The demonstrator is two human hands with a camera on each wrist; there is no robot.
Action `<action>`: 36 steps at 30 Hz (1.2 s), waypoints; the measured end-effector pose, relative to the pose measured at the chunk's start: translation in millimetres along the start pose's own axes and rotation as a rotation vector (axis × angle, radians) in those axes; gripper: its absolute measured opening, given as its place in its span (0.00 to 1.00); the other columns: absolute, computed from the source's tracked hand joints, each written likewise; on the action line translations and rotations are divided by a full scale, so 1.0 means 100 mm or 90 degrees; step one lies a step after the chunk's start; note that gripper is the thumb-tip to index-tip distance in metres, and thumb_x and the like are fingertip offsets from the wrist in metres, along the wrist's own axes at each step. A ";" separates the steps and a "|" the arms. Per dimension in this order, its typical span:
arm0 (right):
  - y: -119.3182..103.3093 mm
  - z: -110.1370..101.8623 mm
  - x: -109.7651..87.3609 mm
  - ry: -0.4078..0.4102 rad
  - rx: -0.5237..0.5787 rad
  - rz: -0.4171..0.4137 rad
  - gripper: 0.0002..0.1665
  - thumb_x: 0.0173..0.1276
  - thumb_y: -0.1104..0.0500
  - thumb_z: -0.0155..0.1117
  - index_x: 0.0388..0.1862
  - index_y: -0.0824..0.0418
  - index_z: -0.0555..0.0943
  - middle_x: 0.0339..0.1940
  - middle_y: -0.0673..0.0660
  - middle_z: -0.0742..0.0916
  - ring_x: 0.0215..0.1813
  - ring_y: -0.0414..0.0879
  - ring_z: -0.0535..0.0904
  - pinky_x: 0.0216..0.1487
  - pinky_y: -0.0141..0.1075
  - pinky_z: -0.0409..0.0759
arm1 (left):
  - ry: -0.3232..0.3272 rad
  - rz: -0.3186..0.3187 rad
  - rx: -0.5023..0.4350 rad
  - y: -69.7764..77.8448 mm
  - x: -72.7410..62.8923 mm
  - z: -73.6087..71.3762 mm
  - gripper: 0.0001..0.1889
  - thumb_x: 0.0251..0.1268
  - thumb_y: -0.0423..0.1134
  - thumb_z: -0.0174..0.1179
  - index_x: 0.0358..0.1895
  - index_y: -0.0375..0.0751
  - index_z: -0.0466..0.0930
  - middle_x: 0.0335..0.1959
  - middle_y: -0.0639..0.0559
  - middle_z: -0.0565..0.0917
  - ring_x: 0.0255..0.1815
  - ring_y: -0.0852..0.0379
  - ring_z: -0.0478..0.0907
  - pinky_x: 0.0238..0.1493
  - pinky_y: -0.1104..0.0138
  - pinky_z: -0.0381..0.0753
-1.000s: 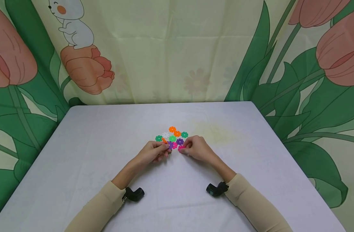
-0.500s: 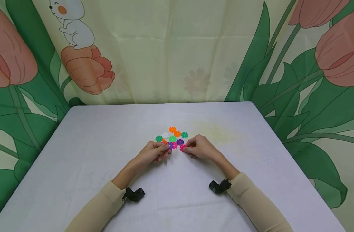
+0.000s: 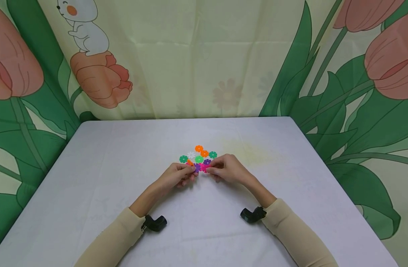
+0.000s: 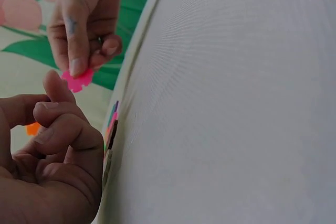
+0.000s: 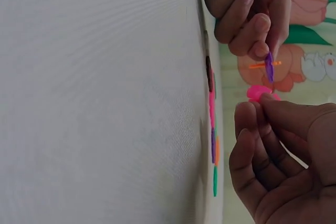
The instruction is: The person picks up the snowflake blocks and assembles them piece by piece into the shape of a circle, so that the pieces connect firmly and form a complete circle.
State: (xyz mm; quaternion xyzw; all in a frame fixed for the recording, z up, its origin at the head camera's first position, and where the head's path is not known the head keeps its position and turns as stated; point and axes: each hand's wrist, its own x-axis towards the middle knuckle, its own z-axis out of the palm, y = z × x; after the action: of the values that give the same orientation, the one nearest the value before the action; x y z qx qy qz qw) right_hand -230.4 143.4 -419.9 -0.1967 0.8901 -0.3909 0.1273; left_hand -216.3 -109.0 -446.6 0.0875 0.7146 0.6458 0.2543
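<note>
My left hand (image 3: 176, 175) pinches a purple notched plastic disc (image 5: 269, 68), the flat flower-like linking kind. An orange disc (image 5: 255, 66) crosses it at a right angle, slotted together with it. Between the thumb and fingertips of my right hand (image 3: 228, 169) is a pink notched disc (image 4: 79, 82). In the right wrist view the pink disc stands close to the purple disc's edge, with both hands raised over the tabletop. The left fingers hide most of the purple disc in the left wrist view.
Loose discs lie just beyond the hands on the white-covered table (image 3: 204, 222): two orange discs (image 3: 199, 148), a white disc (image 3: 191, 155), a light green disc (image 3: 199, 159), dark green discs (image 3: 212, 154) and another purple disc (image 3: 207, 162). A flower-print curtain (image 3: 204, 74) hangs behind.
The right hand first shifted slightly right with the pink disc, then brought it left, nearer to the purple disc. The left hand has stayed nearly still.
</note>
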 end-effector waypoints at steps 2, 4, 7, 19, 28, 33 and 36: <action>-0.01 0.00 0.00 0.007 0.010 -0.012 0.08 0.73 0.55 0.73 0.42 0.59 0.92 0.27 0.55 0.90 0.28 0.43 0.83 0.36 0.32 0.83 | -0.001 0.001 -0.001 0.00 0.00 0.00 0.21 0.81 0.47 0.58 0.49 0.27 0.85 0.27 0.54 0.83 0.22 0.61 0.66 0.23 0.72 0.63; -0.01 0.00 0.00 0.011 0.021 -0.023 0.09 0.73 0.55 0.73 0.44 0.59 0.92 0.28 0.54 0.91 0.30 0.44 0.84 0.37 0.33 0.84 | -0.003 0.000 -0.006 0.00 0.00 0.00 0.21 0.81 0.46 0.58 0.49 0.26 0.84 0.27 0.54 0.83 0.22 0.61 0.66 0.23 0.72 0.62; 0.00 0.00 0.01 0.008 0.037 -0.037 0.10 0.73 0.55 0.73 0.45 0.60 0.92 0.29 0.55 0.91 0.31 0.46 0.86 0.38 0.33 0.85 | -0.009 -0.001 -0.019 -0.01 0.01 0.00 0.21 0.81 0.46 0.58 0.48 0.25 0.83 0.26 0.55 0.82 0.21 0.61 0.66 0.23 0.72 0.62; 0.02 0.00 0.02 -0.010 0.067 -0.062 0.11 0.72 0.58 0.74 0.47 0.63 0.91 0.32 0.58 0.93 0.33 0.46 0.88 0.39 0.32 0.85 | -0.014 -0.007 -0.028 -0.01 0.01 0.00 0.20 0.82 0.45 0.58 0.49 0.25 0.84 0.27 0.55 0.83 0.21 0.61 0.65 0.23 0.72 0.61; 0.04 0.01 0.03 0.000 0.072 -0.079 0.10 0.71 0.59 0.75 0.46 0.64 0.92 0.33 0.58 0.94 0.33 0.46 0.89 0.38 0.31 0.85 | -0.029 0.006 -0.031 -0.01 0.01 0.00 0.21 0.82 0.44 0.58 0.50 0.22 0.82 0.26 0.55 0.83 0.21 0.62 0.64 0.22 0.72 0.60; 0.04 0.03 0.03 0.010 0.082 -0.080 0.09 0.70 0.60 0.76 0.45 0.64 0.92 0.33 0.59 0.94 0.34 0.48 0.90 0.37 0.32 0.85 | -0.031 0.010 -0.030 -0.02 0.01 -0.01 0.22 0.82 0.44 0.57 0.50 0.21 0.82 0.26 0.55 0.83 0.20 0.62 0.63 0.22 0.72 0.59; 0.04 0.04 0.03 0.015 0.080 -0.081 0.10 0.69 0.60 0.76 0.45 0.64 0.93 0.32 0.59 0.93 0.34 0.49 0.91 0.37 0.31 0.85 | -0.032 0.011 -0.028 -0.03 0.02 -0.02 0.21 0.82 0.44 0.57 0.49 0.22 0.82 0.26 0.56 0.82 0.20 0.62 0.63 0.22 0.72 0.59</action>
State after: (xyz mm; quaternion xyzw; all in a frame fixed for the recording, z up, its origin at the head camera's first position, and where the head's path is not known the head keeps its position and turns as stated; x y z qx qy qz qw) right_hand -232.2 142.0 -426.0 -0.2398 0.8511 -0.4555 0.1037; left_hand -218.3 -110.4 -449.9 0.1044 0.6927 0.6613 0.2683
